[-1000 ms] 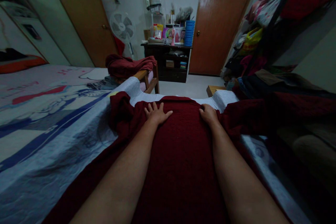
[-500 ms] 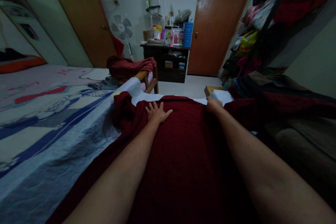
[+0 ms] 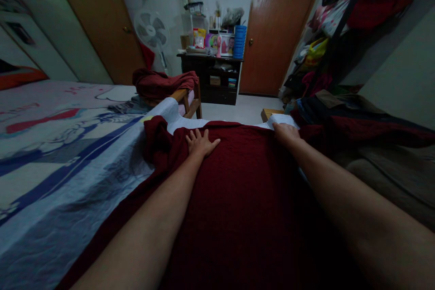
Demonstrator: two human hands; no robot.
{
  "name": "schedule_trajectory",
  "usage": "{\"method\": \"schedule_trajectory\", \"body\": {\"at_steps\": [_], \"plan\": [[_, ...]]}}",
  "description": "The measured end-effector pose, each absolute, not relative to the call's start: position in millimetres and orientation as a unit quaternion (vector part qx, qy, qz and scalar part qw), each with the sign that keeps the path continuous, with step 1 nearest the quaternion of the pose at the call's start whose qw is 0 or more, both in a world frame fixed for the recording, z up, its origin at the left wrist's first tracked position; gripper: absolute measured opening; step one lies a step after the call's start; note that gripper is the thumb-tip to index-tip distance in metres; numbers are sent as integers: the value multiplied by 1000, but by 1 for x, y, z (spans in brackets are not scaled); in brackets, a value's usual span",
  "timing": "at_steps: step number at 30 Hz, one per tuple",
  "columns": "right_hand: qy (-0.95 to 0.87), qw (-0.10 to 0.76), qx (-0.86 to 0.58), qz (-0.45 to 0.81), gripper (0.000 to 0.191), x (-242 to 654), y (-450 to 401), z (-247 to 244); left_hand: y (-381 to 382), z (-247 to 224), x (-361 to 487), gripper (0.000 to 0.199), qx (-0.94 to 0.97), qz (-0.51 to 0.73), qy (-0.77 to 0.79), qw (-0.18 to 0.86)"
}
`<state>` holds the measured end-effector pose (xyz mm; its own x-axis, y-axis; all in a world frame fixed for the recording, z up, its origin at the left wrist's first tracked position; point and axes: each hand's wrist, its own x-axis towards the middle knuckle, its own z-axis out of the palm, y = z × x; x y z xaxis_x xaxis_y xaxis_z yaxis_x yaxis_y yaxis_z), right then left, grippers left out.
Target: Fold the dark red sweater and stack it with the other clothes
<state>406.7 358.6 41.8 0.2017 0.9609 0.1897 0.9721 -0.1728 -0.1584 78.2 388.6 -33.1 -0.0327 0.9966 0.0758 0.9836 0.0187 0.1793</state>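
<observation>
A dark red cloth lies spread over a pale blue-grey quilted cover in front of me. My left hand rests palm down near its far edge, fingers spread. At the far right corner my right hand has its fingers closed round the cloth's edge. Bunched folds of the same cloth stand up to the left of my left hand. The near part of the cloth runs out of view toward my body and is very dark.
A patterned bed is on the left. A folded reddish cloth lies on a wooden frame. Clothes are heaped at the right. Farther off stand a dark cabinet, a fan and a brown door.
My right hand has moved a little to the right, pulling the cloth's edge with it. My left hand stays spread on the cloth. The view has shifted slightly.
</observation>
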Motion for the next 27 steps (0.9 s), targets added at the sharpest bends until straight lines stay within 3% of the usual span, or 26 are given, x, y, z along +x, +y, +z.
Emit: {"method": "schedule_trajectory", "body": {"at_steps": [5, 10, 15, 21, 27], "plan": [[-645, 34, -757, -97, 32, 368, 340, 39, 387, -32, 79, 91, 697, 92, 711, 33], [-665, 110, -737, -43, 40, 302, 318, 14, 387, -31, 79, 91, 695, 92, 712, 35], [-599, 113, -792, 4, 66, 302, 312, -21, 387, -32, 78, 91, 697, 94, 710, 36], [-587, 105, -801, 55, 63, 325, 317, -25, 388, -33, 78, 91, 697, 93, 710, 37], [-621, 146, -770, -11, 51, 310, 302, -26, 386, -31, 78, 89, 697, 97, 710, 38]]}}
